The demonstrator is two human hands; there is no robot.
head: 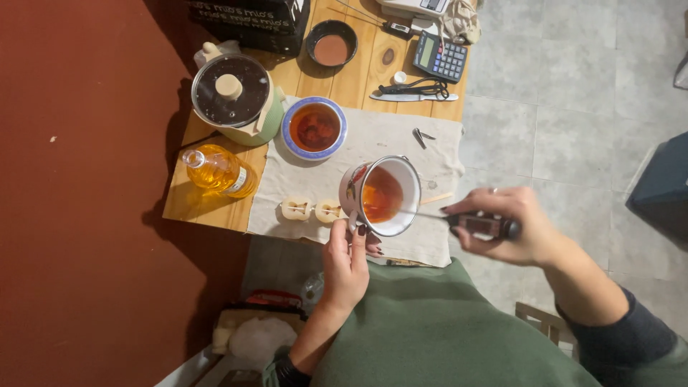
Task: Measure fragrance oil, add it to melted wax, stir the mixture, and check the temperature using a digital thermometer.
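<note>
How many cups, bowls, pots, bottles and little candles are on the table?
Mug: 1, held by the left hand; the right hand dips a probe in it
Bowls: 2, blue-rimmed and dark
Pot with lid: 1
Oil bottle: 1
Small candles: 2
Total: 7

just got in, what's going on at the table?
A person looks down at a small wooden table covered partly by a cloth. The left hand grips the handle of a white enamel mug holding orange-red liquid. The right hand holds a probe thermometer with its thin probe reaching into the mug. Beside the mug sit two small cream-coloured candles. Further back are a blue-rimmed bowl of reddish liquid, a lidded green pot, a bottle of yellow oil and a calculator.
</note>
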